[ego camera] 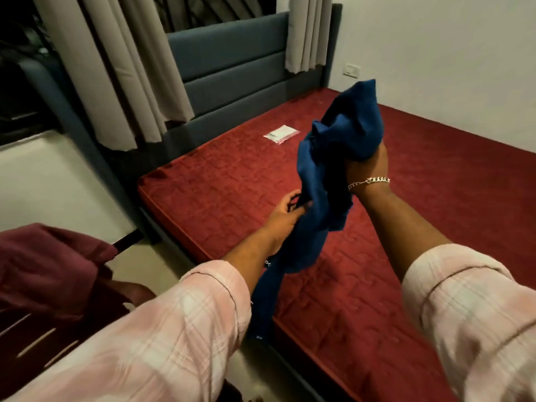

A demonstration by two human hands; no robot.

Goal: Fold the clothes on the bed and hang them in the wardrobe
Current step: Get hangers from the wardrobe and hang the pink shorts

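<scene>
A crumpled blue garment (345, 132) hangs in the air over the near left part of the red mattress (435, 198). My right hand (368, 163), with a chain bracelet at the wrist, grips the bunched upper part of the cloth. Lower down, my left hand (285, 213) holds a fold of the same garment, its fingers curled into the fabric. A long end of the cloth trails down past the mattress edge.
A small clear plastic packet (280, 134) lies on the mattress near the blue headboard (232, 68). A maroon garment (49, 262) is draped over dark furniture at the lower left. Beige curtains (121, 68) hang at the left, white walls at the right.
</scene>
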